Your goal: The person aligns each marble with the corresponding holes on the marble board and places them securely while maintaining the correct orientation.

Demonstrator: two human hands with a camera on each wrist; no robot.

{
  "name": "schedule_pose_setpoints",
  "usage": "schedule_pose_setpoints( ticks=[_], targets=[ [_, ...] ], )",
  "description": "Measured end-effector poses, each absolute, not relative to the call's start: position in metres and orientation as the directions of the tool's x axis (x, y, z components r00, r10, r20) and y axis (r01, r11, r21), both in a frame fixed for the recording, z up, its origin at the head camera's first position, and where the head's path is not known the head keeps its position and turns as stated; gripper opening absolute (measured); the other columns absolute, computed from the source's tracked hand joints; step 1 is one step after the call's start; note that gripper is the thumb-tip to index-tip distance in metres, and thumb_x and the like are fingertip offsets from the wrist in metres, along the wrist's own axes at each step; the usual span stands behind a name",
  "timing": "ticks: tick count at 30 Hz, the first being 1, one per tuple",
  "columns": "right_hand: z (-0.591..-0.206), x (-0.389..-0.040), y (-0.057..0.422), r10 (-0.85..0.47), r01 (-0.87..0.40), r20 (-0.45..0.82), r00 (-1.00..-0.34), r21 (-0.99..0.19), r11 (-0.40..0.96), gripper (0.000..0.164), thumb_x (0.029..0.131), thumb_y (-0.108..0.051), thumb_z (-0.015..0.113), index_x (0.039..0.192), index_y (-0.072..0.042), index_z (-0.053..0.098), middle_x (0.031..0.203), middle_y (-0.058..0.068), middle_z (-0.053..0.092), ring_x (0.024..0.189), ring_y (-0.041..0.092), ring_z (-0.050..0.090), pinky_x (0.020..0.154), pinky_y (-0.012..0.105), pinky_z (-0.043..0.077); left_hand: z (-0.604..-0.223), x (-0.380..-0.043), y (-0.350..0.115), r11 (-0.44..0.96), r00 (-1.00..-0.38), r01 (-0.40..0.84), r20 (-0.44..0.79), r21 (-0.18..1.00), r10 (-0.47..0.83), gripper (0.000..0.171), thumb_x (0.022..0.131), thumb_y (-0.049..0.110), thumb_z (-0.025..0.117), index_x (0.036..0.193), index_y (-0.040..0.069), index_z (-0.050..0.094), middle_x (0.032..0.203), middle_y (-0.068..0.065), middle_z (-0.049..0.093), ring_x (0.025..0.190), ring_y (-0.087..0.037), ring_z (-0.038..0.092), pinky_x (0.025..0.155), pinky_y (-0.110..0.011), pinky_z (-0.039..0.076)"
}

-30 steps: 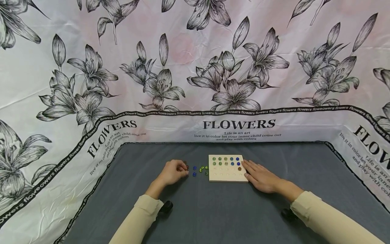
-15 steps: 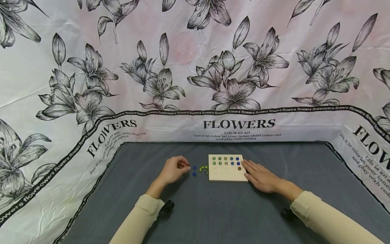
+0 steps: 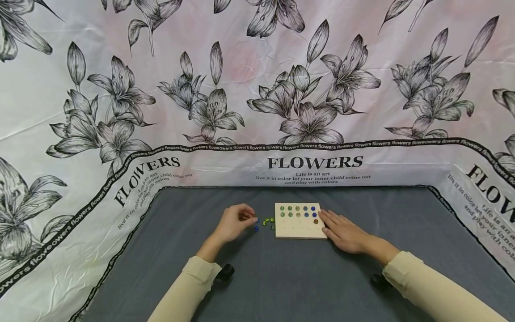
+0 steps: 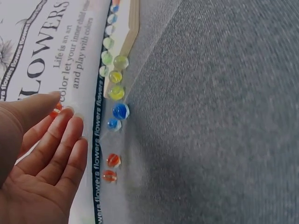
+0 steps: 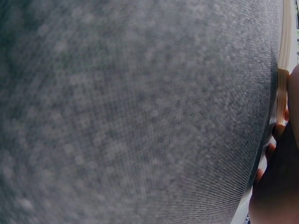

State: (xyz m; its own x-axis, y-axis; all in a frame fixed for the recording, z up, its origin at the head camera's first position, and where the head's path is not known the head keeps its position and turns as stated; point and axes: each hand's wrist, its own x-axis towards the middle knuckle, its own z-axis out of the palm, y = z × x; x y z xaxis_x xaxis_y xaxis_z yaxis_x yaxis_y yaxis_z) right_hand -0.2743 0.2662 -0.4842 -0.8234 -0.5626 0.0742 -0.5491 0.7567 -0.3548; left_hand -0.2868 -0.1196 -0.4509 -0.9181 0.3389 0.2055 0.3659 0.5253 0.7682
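My left hand (image 3: 234,222) hovers just left of the loose marbles, pinching an orange marble (image 4: 56,110) between thumb and fingertips. Two more orange marbles (image 4: 113,160) lie on the cloth under that hand. Blue marbles (image 4: 120,111) and yellow-green marbles (image 4: 116,92) trail from there towards a pale wooden board (image 3: 299,234). Green, yellowish and blue marbles fill the board's two far rows; one brownish marble (image 3: 315,221) sits at the right of the third row. With extended fingers, my right hand (image 3: 347,235) rests against the board's right edge.
Dark grey cloth (image 3: 306,281) covers the table. Behind it and along the sides hangs a white flower-printed sheet (image 3: 225,170). A black strap-like piece (image 3: 225,272) shows at the left wrist, another dark one (image 3: 379,282) at the right.
My left hand has lifted from the orange marbles and moved right, towards the blue ones, with one orange marble pinched. The right hand and the board have stayed put.
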Motion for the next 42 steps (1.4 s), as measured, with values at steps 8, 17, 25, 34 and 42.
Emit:
schedule_pose_setpoints(
  ticks=[8,17,25,34,42],
  targets=[
    [-0.476,-0.272,0.264,-0.574,-0.55,0.059,-0.817,-0.379,0.744,0.058,0.112,-0.031,0.041,0.158,0.003,0.031,0.162,0.028,0.03,0.148,0.052,0.026,0.114,0.068,0.023,-0.448,-0.287,-0.109,0.501,-0.911,0.374,0.207,0.78,0.357,0.013,0.097,0.014,0.073,0.106,0.006,0.072,0.097,-0.003,0.072,0.085,-0.015,0.068,0.076,-0.032,0.056],
    [-0.493,-0.28,0.27,-0.565,-0.551,0.077,-0.821,-0.362,0.752,0.062,0.112,-0.04,0.036,0.16,-0.002,0.029,0.164,0.023,0.028,0.15,0.047,0.025,0.115,0.066,0.023,-0.446,-0.287,-0.096,0.491,-0.903,0.375,0.19,0.787,0.386,0.013,0.097,0.014,0.073,0.106,0.006,0.072,0.096,-0.002,0.072,0.082,-0.013,0.067,0.073,-0.029,0.055],
    [-0.483,-0.278,0.268,-0.564,-0.538,0.051,-0.824,-0.378,0.753,0.061,0.112,-0.038,0.036,0.16,0.0,0.028,0.164,0.025,0.026,0.15,0.049,0.023,0.116,0.067,0.02,-0.447,-0.288,-0.085,0.493,-0.895,0.395,0.203,0.775,0.397,0.012,0.097,0.015,0.073,0.106,0.007,0.073,0.094,-0.001,0.071,0.082,-0.012,0.066,0.073,-0.029,0.055],
    [-0.486,-0.282,0.267,-0.552,-0.524,0.031,-0.833,-0.359,0.772,0.06,0.112,-0.036,0.038,0.16,-0.001,0.028,0.165,0.022,0.026,0.151,0.046,0.022,0.117,0.065,0.02,-0.449,-0.288,-0.07,0.483,-0.876,0.421,0.206,0.768,0.435,0.009,0.096,0.014,0.073,0.103,0.009,0.072,0.092,-0.001,0.071,0.079,-0.012,0.065,0.071,-0.028,0.054],
    [-0.478,-0.276,0.266,-0.56,-0.536,0.054,-0.827,-0.38,0.754,0.059,0.112,-0.032,0.04,0.158,0.003,0.031,0.162,0.027,0.029,0.148,0.052,0.025,0.114,0.069,0.022,-0.448,-0.289,-0.053,0.447,-0.85,0.451,0.22,0.773,0.478,0.011,0.097,0.015,0.072,0.105,0.007,0.072,0.093,-0.003,0.072,0.08,-0.014,0.067,0.072,-0.027,0.054]
  ],
)
